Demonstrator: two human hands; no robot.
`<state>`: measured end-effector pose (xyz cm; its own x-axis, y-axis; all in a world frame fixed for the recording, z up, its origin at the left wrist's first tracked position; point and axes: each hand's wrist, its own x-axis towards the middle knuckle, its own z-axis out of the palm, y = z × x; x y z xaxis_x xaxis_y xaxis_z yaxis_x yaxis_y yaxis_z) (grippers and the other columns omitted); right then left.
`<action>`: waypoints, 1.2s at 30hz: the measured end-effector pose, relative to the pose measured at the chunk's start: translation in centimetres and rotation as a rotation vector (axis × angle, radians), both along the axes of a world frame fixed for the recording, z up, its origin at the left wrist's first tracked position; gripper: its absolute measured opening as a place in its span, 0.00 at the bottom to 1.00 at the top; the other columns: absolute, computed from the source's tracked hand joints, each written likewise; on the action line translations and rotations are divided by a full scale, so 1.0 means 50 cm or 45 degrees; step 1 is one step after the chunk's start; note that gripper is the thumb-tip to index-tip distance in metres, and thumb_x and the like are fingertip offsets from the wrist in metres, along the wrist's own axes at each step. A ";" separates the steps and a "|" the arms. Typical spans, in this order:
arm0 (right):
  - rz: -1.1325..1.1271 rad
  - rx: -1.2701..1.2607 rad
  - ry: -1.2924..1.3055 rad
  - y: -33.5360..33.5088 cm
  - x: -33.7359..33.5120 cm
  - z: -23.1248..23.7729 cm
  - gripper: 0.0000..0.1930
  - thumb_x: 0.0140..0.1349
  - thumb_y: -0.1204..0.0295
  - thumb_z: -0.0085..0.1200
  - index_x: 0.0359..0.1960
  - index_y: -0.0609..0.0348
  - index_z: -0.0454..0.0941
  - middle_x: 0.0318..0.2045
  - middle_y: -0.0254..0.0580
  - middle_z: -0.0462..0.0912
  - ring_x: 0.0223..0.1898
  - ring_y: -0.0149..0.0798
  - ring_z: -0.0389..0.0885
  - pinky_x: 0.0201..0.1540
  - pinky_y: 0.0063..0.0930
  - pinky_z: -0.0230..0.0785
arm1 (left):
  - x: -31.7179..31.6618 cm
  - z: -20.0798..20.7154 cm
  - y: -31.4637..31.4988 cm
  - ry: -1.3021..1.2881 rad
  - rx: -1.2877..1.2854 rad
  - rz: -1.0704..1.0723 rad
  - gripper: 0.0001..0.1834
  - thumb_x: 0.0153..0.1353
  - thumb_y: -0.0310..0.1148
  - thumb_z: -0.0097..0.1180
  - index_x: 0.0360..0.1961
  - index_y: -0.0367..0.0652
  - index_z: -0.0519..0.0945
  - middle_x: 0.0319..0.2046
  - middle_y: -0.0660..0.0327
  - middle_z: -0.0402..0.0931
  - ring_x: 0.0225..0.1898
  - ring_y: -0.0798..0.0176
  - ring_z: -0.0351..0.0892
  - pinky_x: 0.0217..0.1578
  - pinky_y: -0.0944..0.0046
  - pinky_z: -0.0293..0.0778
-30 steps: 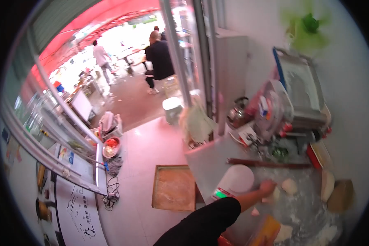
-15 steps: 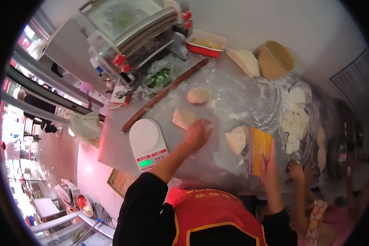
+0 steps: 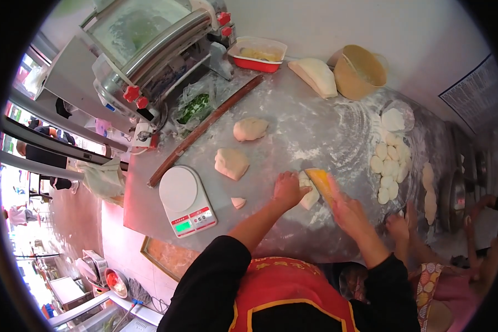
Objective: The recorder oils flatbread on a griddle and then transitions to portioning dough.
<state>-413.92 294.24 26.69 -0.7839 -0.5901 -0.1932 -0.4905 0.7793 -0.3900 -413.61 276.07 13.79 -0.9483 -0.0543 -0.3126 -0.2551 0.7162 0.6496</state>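
Note:
My right hand [image 3: 348,213] grips a yellow dough scraper [image 3: 320,181], tilted with its edge down beside a pale dough piece [image 3: 310,200] on the metal table. From the left, my left hand [image 3: 289,190] holds the same piece, its fingers curled against it and partly covering it. Farther left lie two larger dough lumps, a squarish one [image 3: 231,164] and a rounded one [image 3: 250,129]. A small dough scrap [image 3: 238,203] rests between my left forearm and the white kitchen scale [image 3: 178,191], whose display glows green.
A long wooden rolling pin [image 3: 205,130] lies diagonally before a dough roller machine [image 3: 155,50]. Toward the back are a red-and-white tub [image 3: 257,55], a big dough slab [image 3: 314,77] and a tan container [image 3: 361,72]. Several small dough balls [image 3: 390,166] sit right, near another person's hands [image 3: 398,227].
My left hand has moved right, from beside the squarish lump to the dough piece by the scraper. The scraper has swung leftward and tilted onto its edge. The view has shifted slightly.

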 end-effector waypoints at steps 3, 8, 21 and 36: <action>0.013 -0.064 0.020 -0.013 -0.017 -0.067 0.40 0.55 0.80 0.46 0.69 0.48 0.41 0.35 0.55 0.80 0.31 0.57 0.79 0.31 0.46 0.71 | -0.011 -0.021 0.008 -0.017 -0.088 0.053 0.33 0.52 0.48 0.60 0.52 0.35 0.69 0.48 0.47 0.71 0.53 0.46 0.66 0.55 0.53 0.63; 0.018 -0.048 0.053 -0.060 -0.035 -0.118 0.42 0.54 0.79 0.48 0.69 0.49 0.40 0.33 0.56 0.80 0.31 0.58 0.79 0.30 0.49 0.70 | 0.024 -0.017 -0.002 0.103 -0.032 0.255 0.29 0.51 0.46 0.60 0.49 0.37 0.69 0.45 0.48 0.73 0.50 0.47 0.71 0.50 0.52 0.67; -0.001 -0.195 0.188 -0.059 -0.026 -0.130 0.37 0.58 0.75 0.46 0.69 0.43 0.44 0.24 0.59 0.78 0.25 0.60 0.78 0.27 0.48 0.67 | 0.322 0.105 -0.494 0.756 0.697 1.452 0.19 0.57 0.36 0.55 0.46 0.34 0.73 0.29 0.55 0.76 0.30 0.62 0.75 0.32 0.62 0.72; -0.198 -0.069 -0.183 -0.170 0.100 0.053 0.36 0.59 0.77 0.43 0.69 0.47 0.42 0.36 0.63 0.79 0.35 0.64 0.77 0.33 0.48 0.68 | 0.335 0.009 -0.216 0.549 -0.054 0.412 0.20 0.54 0.31 0.54 0.49 0.38 0.71 0.49 0.50 0.68 0.52 0.47 0.66 0.55 0.53 0.64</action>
